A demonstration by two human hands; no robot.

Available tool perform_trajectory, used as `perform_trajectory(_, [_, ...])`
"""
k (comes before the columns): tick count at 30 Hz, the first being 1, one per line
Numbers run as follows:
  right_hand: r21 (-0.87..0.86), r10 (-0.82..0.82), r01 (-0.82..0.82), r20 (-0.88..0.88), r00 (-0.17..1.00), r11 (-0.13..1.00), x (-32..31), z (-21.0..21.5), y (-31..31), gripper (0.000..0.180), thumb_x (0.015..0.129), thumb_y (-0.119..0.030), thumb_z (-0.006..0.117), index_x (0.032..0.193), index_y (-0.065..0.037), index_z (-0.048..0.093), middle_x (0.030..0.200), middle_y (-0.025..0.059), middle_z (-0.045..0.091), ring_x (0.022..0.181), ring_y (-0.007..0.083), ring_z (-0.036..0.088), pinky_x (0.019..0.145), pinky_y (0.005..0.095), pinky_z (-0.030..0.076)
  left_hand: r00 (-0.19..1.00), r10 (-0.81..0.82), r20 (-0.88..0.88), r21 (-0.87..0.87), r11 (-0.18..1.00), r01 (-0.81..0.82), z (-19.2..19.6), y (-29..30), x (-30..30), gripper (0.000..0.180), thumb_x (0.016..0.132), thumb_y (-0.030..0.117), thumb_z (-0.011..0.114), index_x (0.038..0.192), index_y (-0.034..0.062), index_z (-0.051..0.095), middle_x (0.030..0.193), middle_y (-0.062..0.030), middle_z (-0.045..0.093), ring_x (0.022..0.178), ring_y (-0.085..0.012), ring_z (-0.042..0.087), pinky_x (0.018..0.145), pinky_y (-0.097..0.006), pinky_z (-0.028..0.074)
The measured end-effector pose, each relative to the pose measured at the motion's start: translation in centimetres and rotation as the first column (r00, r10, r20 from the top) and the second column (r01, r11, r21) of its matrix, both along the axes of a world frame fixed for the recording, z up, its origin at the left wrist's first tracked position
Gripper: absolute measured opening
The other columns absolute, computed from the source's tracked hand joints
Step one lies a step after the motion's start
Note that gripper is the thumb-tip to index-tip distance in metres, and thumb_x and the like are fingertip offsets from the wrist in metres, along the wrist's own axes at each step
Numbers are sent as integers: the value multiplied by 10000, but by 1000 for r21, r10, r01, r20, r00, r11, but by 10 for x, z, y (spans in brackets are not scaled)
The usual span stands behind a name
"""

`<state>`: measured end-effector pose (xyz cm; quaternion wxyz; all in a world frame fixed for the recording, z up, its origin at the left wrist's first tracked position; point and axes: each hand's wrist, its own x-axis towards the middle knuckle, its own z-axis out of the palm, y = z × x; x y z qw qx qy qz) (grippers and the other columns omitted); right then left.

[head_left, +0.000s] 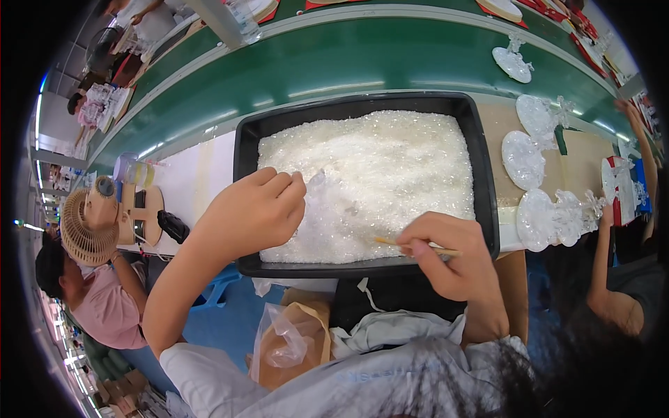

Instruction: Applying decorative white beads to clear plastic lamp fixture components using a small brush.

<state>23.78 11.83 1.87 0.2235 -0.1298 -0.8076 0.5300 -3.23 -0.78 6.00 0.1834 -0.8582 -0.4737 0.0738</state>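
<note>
A black tray (484, 181) full of white, glittering flakes (397, 160) lies in front of me. Over its left part, my left hand (261, 209) is closed in a pinch. By its fingertips shows a clear, glassy piece (318, 180), mostly hidden by the hand and hard to tell from the flakes. My right hand (449, 254) is at the front right of the tray, fingers closed round a thin yellowish wooden stick (387, 241). The stick points left over the flakes; whether it has bristles at its tip I cannot tell.
Clear round-based ornaments (524, 160) stand right of the tray, one (513, 64) on the green conveyor belt (362, 56). To the left are a fan (90, 216) and a jar (134, 171). A paper-and-plastic bag (296, 341) is below the tray. Co-workers sit on both sides.
</note>
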Motion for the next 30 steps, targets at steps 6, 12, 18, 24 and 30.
perform_trajectory(6, [91, 109, -113, 50, 993, 989, -12, -16, -5, 95, 821, 29, 588, 883, 25, 660, 777, 140, 645, 697, 247, 654, 632, 308, 491, 999, 29, -17, -128, 991, -31, 4, 6, 5, 110, 632, 101, 662, 579, 67, 572, 675, -27, 508, 713, -181, 569, 672, -288, 479])
perform_trajectory(12, [-23, 3, -4, -25, 1000, 1000, 2, 1, 0, 105, 836, 18, 583, 900, 8, 665, 795, 148, 649, 686, 307, 635, 642, 337, 500, 994, 109, 21, -175, 979, -103, -3, -4, 8, 185, 682, 186, 703, 684, 68, 560, 673, -20, 500, 679, -193, 572, 667, -312, 482])
perform_trajectory(18, [132, 34, -45, 81, 996, 990, -10, -19, 0, 102, 846, 3, 586, 914, 13, 662, 823, 147, 653, 718, 294, 641, 654, 329, 499, 979, 204, -26, -276, 939, -203, -1, 7, 22, 276, 759, 308, 721, 682, 78, 587, 630, -38, 576, 626, -216, 637, 612, -332, 499])
perform_trajectory(24, [-33, 5, -9, -123, 992, 999, -14, -6, -9, 113, 849, 33, 569, 917, 20, 658, 855, 151, 665, 763, 294, 657, 675, 313, 504, 958, 285, -38, -297, 912, -283, 0, 9, 32, 322, 796, 337, 706, 677, 66, 579, 604, -73, 584, 581, -255, 642, 528, -354, 496])
perform_trajectory(30, [99, 100, -106, 62, 993, 989, -9, -19, -2, 111, 849, 22, 569, 912, 22, 661, 834, 162, 663, 758, 286, 661, 679, 327, 509, 946, 318, 66, -348, 896, -277, 4, 16, 33, 317, 817, 324, 692, 720, 45, 575, 611, -89, 586, 596, -279, 641, 544, -376, 502])
